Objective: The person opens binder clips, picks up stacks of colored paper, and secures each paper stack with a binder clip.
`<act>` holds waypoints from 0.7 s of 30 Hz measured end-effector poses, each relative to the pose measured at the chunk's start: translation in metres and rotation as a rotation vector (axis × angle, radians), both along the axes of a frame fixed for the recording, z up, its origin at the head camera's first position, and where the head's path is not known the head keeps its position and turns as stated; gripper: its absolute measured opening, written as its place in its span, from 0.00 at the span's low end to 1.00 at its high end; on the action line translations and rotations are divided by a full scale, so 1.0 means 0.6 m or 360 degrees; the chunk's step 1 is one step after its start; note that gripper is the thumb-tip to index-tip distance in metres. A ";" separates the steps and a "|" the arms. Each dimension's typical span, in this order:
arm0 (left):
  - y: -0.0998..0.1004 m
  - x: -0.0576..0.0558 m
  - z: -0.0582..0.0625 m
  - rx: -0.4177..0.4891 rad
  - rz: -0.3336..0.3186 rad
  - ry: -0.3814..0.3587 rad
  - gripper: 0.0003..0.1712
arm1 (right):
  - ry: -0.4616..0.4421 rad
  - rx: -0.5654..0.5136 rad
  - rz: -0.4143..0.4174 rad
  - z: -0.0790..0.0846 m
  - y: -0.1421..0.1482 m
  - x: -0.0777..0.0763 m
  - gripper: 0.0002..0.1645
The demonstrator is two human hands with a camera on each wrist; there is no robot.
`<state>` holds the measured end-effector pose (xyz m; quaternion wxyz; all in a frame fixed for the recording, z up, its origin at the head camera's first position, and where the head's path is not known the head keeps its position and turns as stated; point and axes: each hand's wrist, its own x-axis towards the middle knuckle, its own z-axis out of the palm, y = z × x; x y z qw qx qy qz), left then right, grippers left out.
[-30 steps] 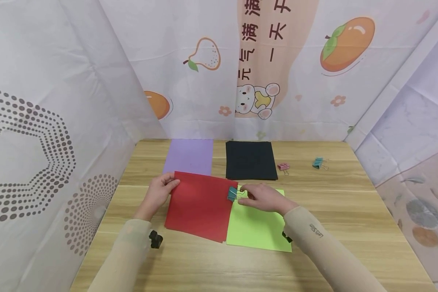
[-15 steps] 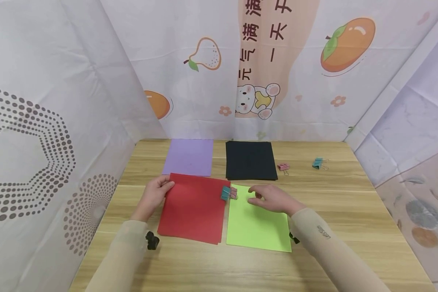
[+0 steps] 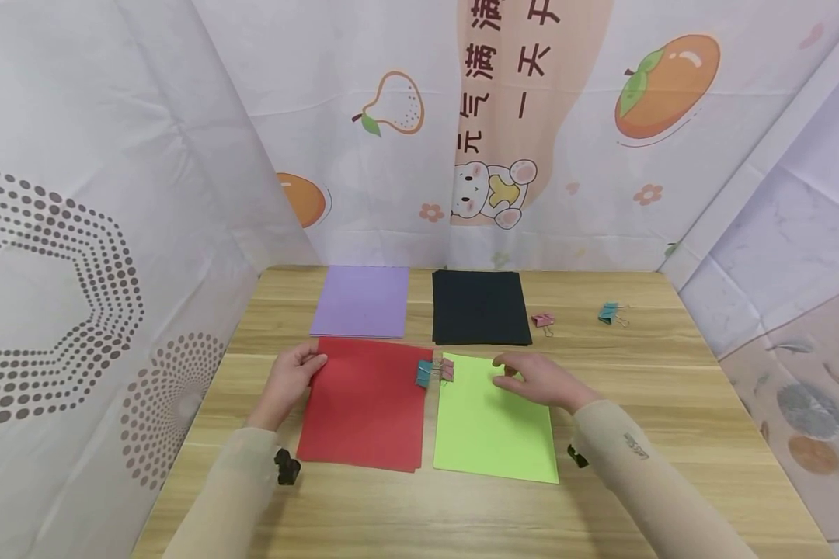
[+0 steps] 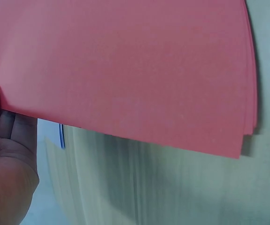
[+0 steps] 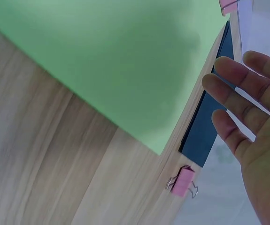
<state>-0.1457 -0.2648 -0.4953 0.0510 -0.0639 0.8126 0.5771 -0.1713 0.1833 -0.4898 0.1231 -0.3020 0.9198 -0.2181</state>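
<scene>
At near left, our left hand (image 3: 290, 382) pinches the red paper (image 3: 363, 404) by its left edge; our right hand (image 3: 540, 378), fingers apart, hovers empty over the green paper (image 3: 492, 431). Sliding rightward, the teal clip (image 3: 423, 374) could snag the neighbouring pink clip (image 3: 448, 369).

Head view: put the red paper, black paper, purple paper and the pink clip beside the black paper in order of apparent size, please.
1. Red paper
2. Black paper and purple paper: too alike to rank
3. Pink clip
</scene>
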 end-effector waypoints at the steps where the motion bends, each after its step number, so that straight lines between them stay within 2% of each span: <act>1: -0.001 0.000 -0.002 -0.0016 0.0005 -0.0008 0.13 | -0.0003 0.0003 -0.0008 0.000 0.003 0.000 0.31; 10: -0.009 0.005 -0.013 -0.0072 0.0035 -0.0132 0.15 | -0.0013 -0.0005 -0.0035 0.004 0.021 0.000 0.29; 18: -0.012 0.006 -0.019 -0.0149 0.0075 -0.0131 0.14 | -0.0004 0.0010 -0.0063 0.001 0.034 0.000 0.31; 21: -0.016 0.005 -0.023 -0.0206 0.0061 -0.0115 0.14 | 0.0004 0.0000 -0.0070 0.003 0.038 0.000 0.29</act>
